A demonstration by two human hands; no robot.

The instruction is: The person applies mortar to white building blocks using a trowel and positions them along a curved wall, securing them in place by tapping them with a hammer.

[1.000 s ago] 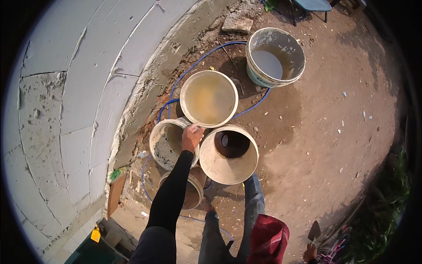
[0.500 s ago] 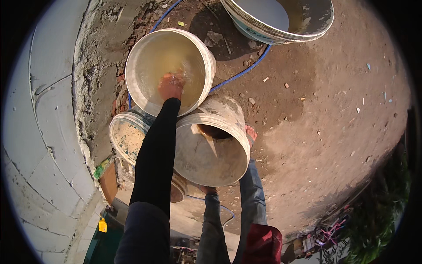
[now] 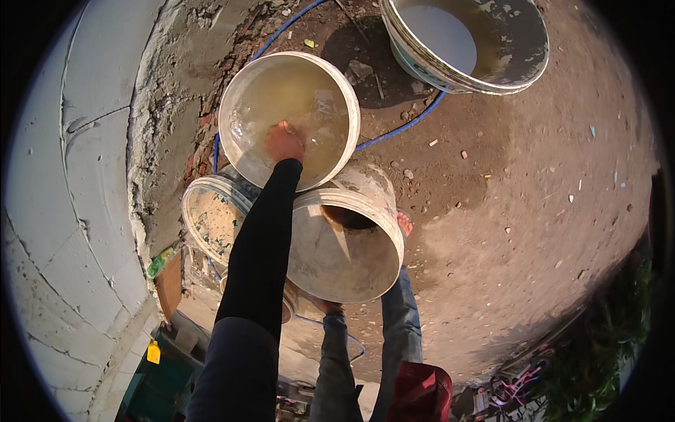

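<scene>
A left hand [image 3: 285,143], its arm in a long black sleeve [image 3: 256,246], dips into cloudy, yellowish water [image 3: 302,91] in a round, pale bucket [image 3: 354,112], left of centre and high in my head view. It is partly submerged, so I cannot tell whether it grips anything; the right hand is out of sight. I judge the bucket stiff, heavy with water, prone to slosh and slippery when wet; I would hold its rim [image 3: 223,116] at two opposite sides. Just beside it sits a second pale bucket [image 3: 337,271], dark patch inside. Around them lies bare brown earth [image 3: 527,176], crossed by a blue hose [image 3: 404,128]; a grey block wall [image 3: 98,190] lines the left, greenery [image 3: 598,352] the lower right.
</scene>
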